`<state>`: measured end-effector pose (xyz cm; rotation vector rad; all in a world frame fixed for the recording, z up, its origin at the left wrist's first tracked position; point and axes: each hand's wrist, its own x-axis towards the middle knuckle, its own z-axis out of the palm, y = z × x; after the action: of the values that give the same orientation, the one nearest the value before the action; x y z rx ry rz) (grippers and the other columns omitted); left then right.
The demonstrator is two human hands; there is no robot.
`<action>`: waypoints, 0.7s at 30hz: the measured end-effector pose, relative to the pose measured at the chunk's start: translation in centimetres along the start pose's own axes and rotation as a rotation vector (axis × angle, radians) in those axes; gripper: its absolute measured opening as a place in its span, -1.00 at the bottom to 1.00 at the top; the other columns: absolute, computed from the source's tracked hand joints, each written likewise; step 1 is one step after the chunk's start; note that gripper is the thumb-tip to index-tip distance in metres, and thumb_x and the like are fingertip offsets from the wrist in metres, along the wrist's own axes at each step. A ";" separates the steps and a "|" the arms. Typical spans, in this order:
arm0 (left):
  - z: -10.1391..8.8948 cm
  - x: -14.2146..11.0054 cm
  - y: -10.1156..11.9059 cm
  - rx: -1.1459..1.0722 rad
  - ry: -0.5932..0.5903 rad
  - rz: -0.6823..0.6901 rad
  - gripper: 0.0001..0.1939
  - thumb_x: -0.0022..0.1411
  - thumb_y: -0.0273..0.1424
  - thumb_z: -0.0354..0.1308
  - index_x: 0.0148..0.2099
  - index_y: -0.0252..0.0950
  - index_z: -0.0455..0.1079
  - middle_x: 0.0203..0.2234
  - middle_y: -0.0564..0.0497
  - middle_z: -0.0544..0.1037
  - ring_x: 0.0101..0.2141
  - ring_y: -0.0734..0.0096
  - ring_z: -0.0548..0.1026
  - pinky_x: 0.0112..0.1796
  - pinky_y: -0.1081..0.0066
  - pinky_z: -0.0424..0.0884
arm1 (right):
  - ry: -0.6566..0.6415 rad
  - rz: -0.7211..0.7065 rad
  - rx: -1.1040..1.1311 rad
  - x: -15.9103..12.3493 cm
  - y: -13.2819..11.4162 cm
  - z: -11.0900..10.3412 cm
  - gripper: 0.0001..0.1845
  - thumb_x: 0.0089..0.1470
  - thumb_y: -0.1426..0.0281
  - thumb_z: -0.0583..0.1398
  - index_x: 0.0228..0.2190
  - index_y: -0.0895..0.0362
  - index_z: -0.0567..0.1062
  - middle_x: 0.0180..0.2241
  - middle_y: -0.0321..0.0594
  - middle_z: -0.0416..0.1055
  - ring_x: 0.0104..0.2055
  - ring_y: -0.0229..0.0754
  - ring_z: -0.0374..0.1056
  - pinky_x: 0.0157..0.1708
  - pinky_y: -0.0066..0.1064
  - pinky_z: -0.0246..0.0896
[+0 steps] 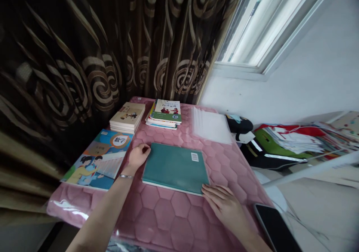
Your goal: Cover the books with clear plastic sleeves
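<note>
A green book (175, 167) with a white barcode label lies flat in front of me, its long side across the table. At its far left corner, my left hand (138, 156) is closed, with curled fingers pinching the book's edge. The fingertips themselves are partly hidden. My right hand (223, 199) rests at the near right corner, fingers stretched out and touching the book's edge. Just left of my left hand lies a blue textbook (101, 158) with cartoon children on its cover.
Behind are a stack of beige books (127, 117) and a stack of thin books (165, 113). Clear plastic sleeves (210, 124) lie at the back right. A pink quilted cloth under clear plastic covers the table (171, 218). A dark phone-like device (276, 227) sits at the right edge.
</note>
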<state>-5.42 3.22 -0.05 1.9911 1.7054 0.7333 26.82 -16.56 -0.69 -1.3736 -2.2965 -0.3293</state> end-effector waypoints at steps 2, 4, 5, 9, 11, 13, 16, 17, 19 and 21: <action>0.0 0.0 0.0 -0.002 0.000 -0.004 -0.85 0.23 -0.32 0.10 -0.18 -0.18 0.46 -0.21 0.06 0.61 -0.20 0.36 0.53 -0.22 0.46 0.36 | 0.003 -0.013 -0.008 -0.1 -0.1 0.0 -0.62 0.26 0.48 -0.02 -0.19 0.03 0.59 -0.19 -0.24 0.58 -0.18 -0.19 0.51 -0.09 -0.23 0.37; 0.1 0.0 -0.1 -0.004 0.001 -0.007 -0.85 0.23 -0.32 0.11 -0.18 -0.18 0.47 -0.20 0.06 0.61 -0.20 0.36 0.54 -0.23 0.47 0.36 | 0.014 -0.021 -0.013 -0.1 -0.1 0.0 -0.63 0.26 0.49 -0.01 -0.19 0.03 0.58 -0.19 -0.25 0.58 -0.19 -0.20 0.50 -0.07 -0.24 0.35; 0.1 0.0 -0.1 -0.005 0.003 -0.008 -0.84 0.23 -0.32 0.11 -0.18 -0.19 0.47 -0.20 0.06 0.61 -0.20 0.36 0.54 -0.23 0.47 0.36 | 0.019 -0.025 -0.014 -0.1 -0.1 0.0 -0.65 0.26 0.48 0.00 -0.19 0.03 0.58 -0.19 -0.25 0.58 -0.19 -0.20 0.50 -0.07 -0.24 0.35; 0.2 0.0 -0.2 -0.009 0.011 -0.002 -0.84 0.23 -0.32 0.12 -0.17 -0.18 0.47 -0.20 0.05 0.61 -0.18 0.34 0.54 -0.20 0.46 0.36 | -0.024 -0.066 -0.056 0.1 -0.1 -0.3 -0.66 0.24 0.52 0.02 -0.20 0.04 0.57 -0.17 -0.27 0.58 -0.20 -0.20 0.50 -0.08 -0.25 0.33; 0.2 0.1 -0.3 -0.013 0.015 0.006 -0.84 0.23 -0.32 0.12 -0.17 -0.18 0.47 -0.19 0.04 0.61 -0.17 0.34 0.54 -0.19 0.46 0.36 | -0.066 -0.089 -0.096 0.2 -0.1 -0.5 -0.64 0.21 0.58 0.02 -0.21 0.06 0.57 -0.14 -0.26 0.57 -0.18 -0.19 0.49 -0.07 -0.26 0.31; 0.2 0.1 -0.3 -0.016 0.016 0.013 -0.85 0.23 -0.32 0.11 -0.18 -0.19 0.47 -0.20 0.04 0.61 -0.17 0.34 0.53 -0.19 0.47 0.36 | -0.081 -0.097 -0.124 0.3 -0.1 -0.6 -0.63 0.16 0.63 0.03 -0.20 0.08 0.56 -0.14 -0.25 0.57 -0.17 -0.18 0.48 -0.06 -0.26 0.29; 0.2 0.2 -0.4 -0.018 0.021 0.025 -0.85 0.23 -0.32 0.11 -0.19 -0.19 0.47 -0.23 0.05 0.61 -0.20 0.35 0.54 -0.21 0.48 0.35 | -0.075 -0.106 -0.149 0.4 -0.1 -0.6 -0.59 0.11 0.69 0.03 -0.19 0.10 0.54 -0.16 -0.25 0.57 -0.17 -0.17 0.47 -0.05 -0.25 0.27; 0.2 0.1 -0.4 -0.017 0.025 0.030 -0.85 0.22 -0.32 0.11 -0.20 -0.19 0.47 -0.24 0.05 0.61 -0.21 0.36 0.54 -0.22 0.48 0.35 | -0.074 -0.110 -0.160 0.4 -0.1 -0.5 -0.58 0.10 0.71 0.02 -0.19 0.11 0.54 -0.16 -0.24 0.57 -0.17 -0.17 0.46 -0.05 -0.25 0.27; 0.2 0.1 -0.3 -0.015 0.031 0.040 -0.86 0.22 -0.32 0.11 -0.21 -0.19 0.46 -0.26 0.05 0.60 -0.24 0.36 0.54 -0.24 0.48 0.34 | -0.074 -0.117 -0.191 0.4 -0.4 -0.3 -0.56 0.08 0.72 0.00 -0.16 0.14 0.53 -0.18 -0.22 0.57 -0.18 -0.16 0.46 -0.06 -0.25 0.26; 0.2 0.1 -0.4 -0.014 0.033 0.048 -0.86 0.21 -0.32 0.11 -0.21 -0.19 0.46 -0.27 0.05 0.60 -0.25 0.37 0.54 -0.25 0.49 0.34 | -0.063 -0.124 -0.232 0.4 -0.7 -0.1 -0.55 0.07 0.73 -0.01 -0.13 0.17 0.52 -0.20 -0.19 0.57 -0.20 -0.15 0.46 -0.07 -0.24 0.25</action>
<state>-5.57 3.37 -0.46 2.0275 1.6716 0.7971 26.12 -16.63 -0.39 -1.3685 -2.4638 -0.6172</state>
